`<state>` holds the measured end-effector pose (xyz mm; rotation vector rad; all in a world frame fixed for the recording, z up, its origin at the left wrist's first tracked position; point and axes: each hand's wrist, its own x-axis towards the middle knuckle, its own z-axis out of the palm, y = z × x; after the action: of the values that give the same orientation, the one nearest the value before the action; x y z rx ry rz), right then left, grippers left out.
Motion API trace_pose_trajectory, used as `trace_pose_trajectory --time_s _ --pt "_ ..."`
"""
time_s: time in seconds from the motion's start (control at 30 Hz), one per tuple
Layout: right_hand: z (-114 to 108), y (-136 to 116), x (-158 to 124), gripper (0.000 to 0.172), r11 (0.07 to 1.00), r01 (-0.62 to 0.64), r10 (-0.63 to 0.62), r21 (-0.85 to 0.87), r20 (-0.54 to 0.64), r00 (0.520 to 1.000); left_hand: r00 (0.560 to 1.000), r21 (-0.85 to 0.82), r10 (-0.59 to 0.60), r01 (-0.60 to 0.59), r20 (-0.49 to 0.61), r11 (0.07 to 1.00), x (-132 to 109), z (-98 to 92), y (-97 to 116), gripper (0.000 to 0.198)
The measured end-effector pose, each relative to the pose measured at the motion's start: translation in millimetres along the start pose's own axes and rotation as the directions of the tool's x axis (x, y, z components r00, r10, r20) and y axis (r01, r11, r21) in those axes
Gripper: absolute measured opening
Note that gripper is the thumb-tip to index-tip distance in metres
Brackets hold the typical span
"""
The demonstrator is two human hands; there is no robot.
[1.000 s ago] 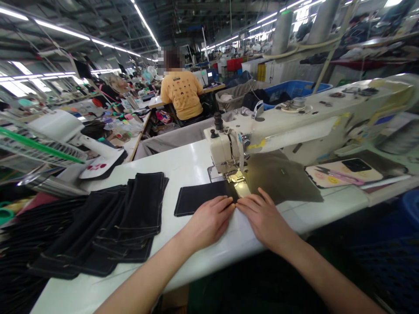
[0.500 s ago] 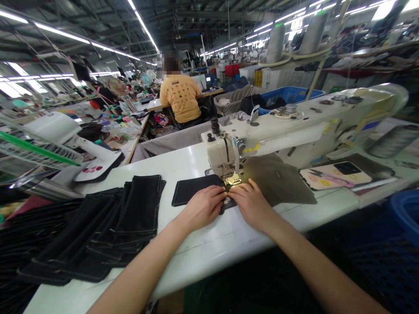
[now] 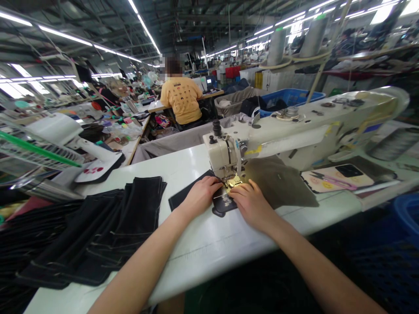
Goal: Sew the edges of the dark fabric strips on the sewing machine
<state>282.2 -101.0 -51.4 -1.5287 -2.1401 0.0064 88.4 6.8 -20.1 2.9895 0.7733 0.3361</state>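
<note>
- Left hand (image 3: 201, 197) and right hand (image 3: 250, 205) open, flat, pressing a black denim piece (image 3: 223, 204) at the presser foot (image 3: 234, 181)
- Topstitched black denim pile (image 3: 131, 218) at left, apparently finished
- Seam progress on the pressed piece hidden

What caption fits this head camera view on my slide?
Left hand and right hand press black fabric at a sewing machine's presser foot, beside stacked black panels.

Fig.: black denim panel (image 3: 178, 199) with pale topstitched edge, lying skewed at 8 o'clock from brass presser foot (image 3: 234, 181); rounded corner and small pale print visible at near end. Left hand (image 3: 200, 198) flat on panel, fingertips toward 2 o'clock, just beside foot. Right hand (image 3: 250, 207) at 4 o'clock from foot, fingers on panel's end. 2 hands close, not touching.
</note>
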Motion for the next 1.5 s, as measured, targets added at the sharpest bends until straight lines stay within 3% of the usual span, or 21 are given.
trace_pose_trajectory --time_s 0.17,0.27,0.43,0.77,1.0,1.3,1.5 --pt "-3 -10 -10 0.023 0.996 -0.023 0.029 0.084 -0.080 0.996 0.999 -0.172 -0.031 0.023 -0.045 0.985 -8 6.4 11 0.027" --pt "-4 -15 -16 0.020 0.995 -0.024 0.030 0.095 -0.071 0.997 0.999 -0.225 -0.003 -0.007 -0.046 0.974 -10 9.5 22 0.023" --pt "-5 -14 -18 0.020 0.999 -0.035 0.037 0.039 -0.045 0.998 0.995 -0.148 -0.035 0.020 -0.098 0.989 -9 12.7 33 0.022" --pt "-9 -11 -18 0.019 0.997 0.005 -0.001 0.071 -0.057 0.998 0.996 -0.115 -0.059 0.052 -0.062 0.992 -10 6.9 45 0.019" --pt "-7 -10 -20 0.020 0.998 0.008 -0.004 0.061 -0.059 0.998 0.998 -0.040 -0.048 0.046 -0.047 0.998 -18 2.8 49 0.037" --pt "-2 -2 1 0.021 0.999 -0.001 0.000 -0.047 -0.023 1.000 0.998 0.000 -0.061 0.061 -0.033 0.998 -3 1.6 27 0.039" --pt "-3 3 15 0.016 0.994 -0.017 0.016 -0.104 -0.009 1.000 0.996 0.030 -0.080 0.080 -0.026 0.996 8 0.5 12 0.030"
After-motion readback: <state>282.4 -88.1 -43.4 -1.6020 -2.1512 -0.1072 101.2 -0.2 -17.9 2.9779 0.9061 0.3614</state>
